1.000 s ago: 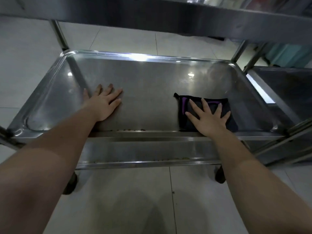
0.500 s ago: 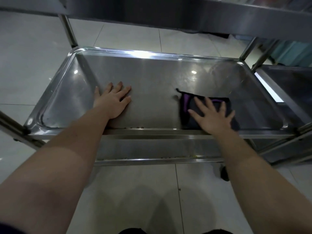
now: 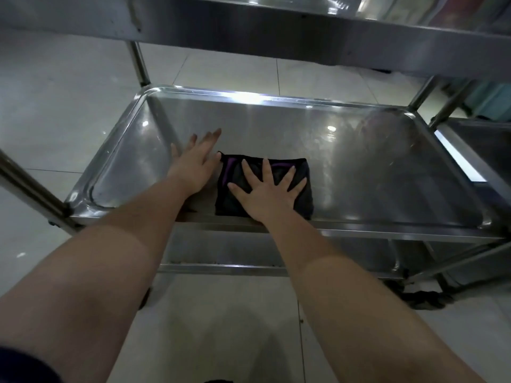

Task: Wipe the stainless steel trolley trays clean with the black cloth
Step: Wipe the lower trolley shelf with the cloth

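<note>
A folded black cloth (image 3: 235, 172) with purple trim lies on the stainless steel trolley tray (image 3: 373, 172), near its front edge and left of centre. My right hand (image 3: 266, 189) presses flat on the cloth with fingers spread straight. My left hand (image 3: 195, 164) rests flat on the bare tray just left of the cloth, its fingers straight and its edge almost touching the cloth's left side.
An upper tray (image 3: 276, 31) of the trolley overhangs at the top of the view. Upright posts (image 3: 139, 64) stand at the corners. A lower tray (image 3: 235, 252) shows beneath. A second steel trolley (image 3: 481, 150) stands close on the right. Pale floor tiles surround it.
My right hand has slid the cloth leftward along the tray's front, from right of centre to beside my left hand. My left hand has stayed flat on the tray.
</note>
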Demonstrator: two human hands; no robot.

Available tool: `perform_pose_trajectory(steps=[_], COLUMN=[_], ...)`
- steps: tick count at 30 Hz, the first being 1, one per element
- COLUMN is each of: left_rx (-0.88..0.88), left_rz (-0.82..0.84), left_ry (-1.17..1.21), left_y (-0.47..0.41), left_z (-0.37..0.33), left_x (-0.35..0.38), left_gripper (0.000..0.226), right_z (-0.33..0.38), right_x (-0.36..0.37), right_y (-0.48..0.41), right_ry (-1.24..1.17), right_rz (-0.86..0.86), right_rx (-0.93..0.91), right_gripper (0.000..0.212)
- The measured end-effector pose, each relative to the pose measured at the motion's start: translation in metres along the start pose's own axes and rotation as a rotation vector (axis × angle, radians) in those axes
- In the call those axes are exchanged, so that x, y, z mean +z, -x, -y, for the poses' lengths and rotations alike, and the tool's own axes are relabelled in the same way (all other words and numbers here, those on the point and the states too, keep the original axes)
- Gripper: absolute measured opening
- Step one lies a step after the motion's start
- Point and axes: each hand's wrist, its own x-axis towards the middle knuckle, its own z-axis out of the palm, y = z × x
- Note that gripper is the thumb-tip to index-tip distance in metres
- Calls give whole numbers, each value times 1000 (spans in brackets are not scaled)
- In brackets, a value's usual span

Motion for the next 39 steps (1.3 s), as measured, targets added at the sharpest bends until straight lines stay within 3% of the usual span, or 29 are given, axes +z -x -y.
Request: perform_pose_trajectory(steps=[2,4,6,10,14,17,21,24,31,39], left_rx=[53,132,189,119,-6,-99,-131,-144,-67,-194], left_rz=[-93,-135,-53,185,169,207,240,295,259,285], left_ry=[23,49,72,-195,-314,-368,-364,-377,-389,-334], left_y=[1,3,12,41,19,-17,-61,-71,11,58], left_z=[-17,-52,-96,-141,-114,-95,-79,-79,-62,-29], left_x=[-5,-4,11,61,65,58,47,38,34,5], left_gripper=[53,52,53,53,74,87,89,85,80,95], right_z=[-17,-42,-72,-97,-100,-98,-99,-99,-95,-88], right_x=[-12,-26,-33,-20,-10,-3,0,-3,-5,-15], right_y=[1,3,3,8,2,-4,-11,-14,-11,-2], right_ry=[-98,-155,-211,-265,-211,0,93,113,99,69], right_rz=[10,-140,-283,-208,-195,-102,-75,-63,-40,0], right_rx=[-71,-114,-70,36,15,24,15,25,31,56], right_gripper=[69,61,55,53,55,61,71,66,61,63])
